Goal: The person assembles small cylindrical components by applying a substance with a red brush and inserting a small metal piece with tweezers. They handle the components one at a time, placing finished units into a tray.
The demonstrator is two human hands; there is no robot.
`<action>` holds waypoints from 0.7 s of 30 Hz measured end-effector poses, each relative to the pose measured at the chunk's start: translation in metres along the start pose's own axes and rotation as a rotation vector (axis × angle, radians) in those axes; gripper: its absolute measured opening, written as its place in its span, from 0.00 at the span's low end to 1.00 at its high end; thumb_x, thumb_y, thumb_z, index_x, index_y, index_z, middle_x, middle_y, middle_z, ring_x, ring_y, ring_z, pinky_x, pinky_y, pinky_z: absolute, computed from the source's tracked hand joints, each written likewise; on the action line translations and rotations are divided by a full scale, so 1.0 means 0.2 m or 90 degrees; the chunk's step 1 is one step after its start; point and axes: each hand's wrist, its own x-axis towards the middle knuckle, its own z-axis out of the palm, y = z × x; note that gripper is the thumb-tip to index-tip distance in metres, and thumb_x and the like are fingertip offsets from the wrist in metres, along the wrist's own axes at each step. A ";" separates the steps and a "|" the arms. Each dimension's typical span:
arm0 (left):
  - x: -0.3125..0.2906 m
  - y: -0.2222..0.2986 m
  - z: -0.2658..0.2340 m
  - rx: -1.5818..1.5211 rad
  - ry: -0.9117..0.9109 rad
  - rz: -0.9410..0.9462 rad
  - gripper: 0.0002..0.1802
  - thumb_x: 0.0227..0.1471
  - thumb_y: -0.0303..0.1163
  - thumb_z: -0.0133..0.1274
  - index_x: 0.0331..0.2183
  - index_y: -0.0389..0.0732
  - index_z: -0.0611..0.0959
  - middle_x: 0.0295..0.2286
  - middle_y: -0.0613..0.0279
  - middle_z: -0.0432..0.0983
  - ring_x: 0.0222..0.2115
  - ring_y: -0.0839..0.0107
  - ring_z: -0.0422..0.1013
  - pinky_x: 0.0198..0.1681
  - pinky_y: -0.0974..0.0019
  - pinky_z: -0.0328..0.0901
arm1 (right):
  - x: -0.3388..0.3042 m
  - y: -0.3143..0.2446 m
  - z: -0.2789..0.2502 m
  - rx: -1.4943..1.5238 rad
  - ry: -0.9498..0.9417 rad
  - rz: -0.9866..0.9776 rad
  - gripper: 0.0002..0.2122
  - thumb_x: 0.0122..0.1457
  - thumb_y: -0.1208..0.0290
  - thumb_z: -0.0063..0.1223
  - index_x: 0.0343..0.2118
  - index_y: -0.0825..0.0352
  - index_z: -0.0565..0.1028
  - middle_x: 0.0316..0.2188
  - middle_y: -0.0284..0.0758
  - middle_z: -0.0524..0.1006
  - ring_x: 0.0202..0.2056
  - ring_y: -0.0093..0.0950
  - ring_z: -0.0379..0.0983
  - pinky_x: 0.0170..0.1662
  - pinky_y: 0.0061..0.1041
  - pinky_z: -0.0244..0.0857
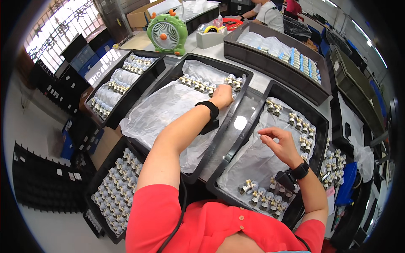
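My left hand point(222, 97) reaches into the far end of the middle black tray point(195, 175), its fingers closed. Part of a small figurine shows at the fingertips; the rest of the grip is hidden. Beside it stand rows of small white-and-gold figurines point(198, 83) with pale round heads, on white sheet lining point(156, 111). Over the right-hand black tray point(322, 122) hovers my right hand point(280, 143), thumb and index finger apart, nothing seen in it. That tray holds figurines point(301, 124) along its right side and more figurines point(265, 198) at its near end.
A third black tray point(158, 69) with figurines lies at left, another full tray point(116, 198) lower left. Behind are a green fan point(167, 36), a grey box with tape point(211, 39) and a large brown crate point(274, 63). A person point(270, 17) works beyond.
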 end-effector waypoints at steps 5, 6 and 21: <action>0.01 -0.07 -0.06 -0.042 -0.072 0.069 0.18 0.33 0.35 0.59 0.30 0.36 0.81 0.29 0.46 0.75 0.33 0.54 0.72 0.39 0.61 0.66 | 0.02 0.02 -0.04 -0.038 -0.010 -0.002 0.08 0.52 0.72 0.52 0.33 0.70 0.75 0.29 0.37 0.77 0.31 0.26 0.74 0.36 0.21 0.67; -0.01 -0.08 -0.07 -0.047 -0.078 0.077 0.22 0.33 0.39 0.61 0.32 0.35 0.80 0.32 0.45 0.75 0.35 0.54 0.72 0.40 0.60 0.66 | 0.02 0.03 -0.04 -0.047 0.006 -0.010 0.08 0.52 0.72 0.52 0.33 0.70 0.75 0.28 0.38 0.77 0.31 0.26 0.74 0.36 0.21 0.67; -0.93 -0.27 -0.94 0.318 -0.548 -0.337 0.58 0.27 0.53 0.64 0.56 0.42 0.56 0.49 0.48 0.64 0.47 0.55 0.64 0.49 0.61 0.59 | -0.04 -0.09 -0.03 0.062 -0.046 -0.090 0.08 0.53 0.72 0.52 0.34 0.69 0.75 0.27 0.34 0.77 0.30 0.20 0.73 0.34 0.19 0.66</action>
